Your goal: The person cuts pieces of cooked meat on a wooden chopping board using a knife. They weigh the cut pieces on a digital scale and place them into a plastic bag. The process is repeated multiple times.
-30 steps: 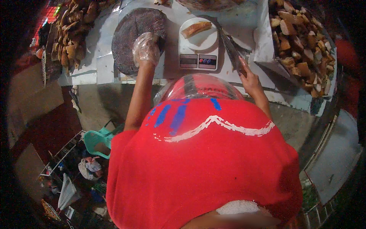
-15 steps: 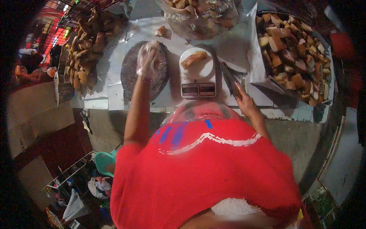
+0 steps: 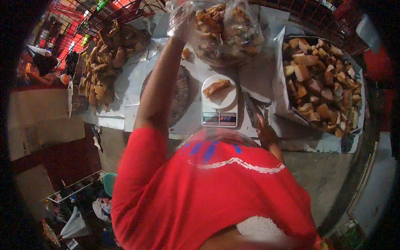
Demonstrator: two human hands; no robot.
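Observation:
My left hand (image 3: pixel 181 20), in a clear plastic glove, reaches far forward to the left edge of a clear plastic bag (image 3: pixel 243 43) filled with browned meat pieces. Its fingers blur into the plastic, and whether they grip the bag is hidden. My right hand (image 3: pixel 266 132) is closed round the handle of a knife (image 3: pixel 251 109), whose dark blade points away from me, right of the scale. One browned piece of meat (image 3: pixel 217 87) lies on the round plate of a white kitchen scale (image 3: pixel 220 111). A dark round chopping board (image 3: pixel 178 98) lies partly under my left forearm.
A paper-lined box (image 3: pixel 280 83) heaped with meat chunks (image 3: pixel 323 83) stands at the right. More browned meat (image 3: pixel 104 66) is piled at the far left. A small scrap of meat (image 3: pixel 186 54) lies behind the board. A red wire grille (image 3: pixel 121 12) borders the table's back.
My left hand has moved forward from above the chopping board to the plastic bag. My right hand still holds the knife beside the scale. The view has shifted a little.

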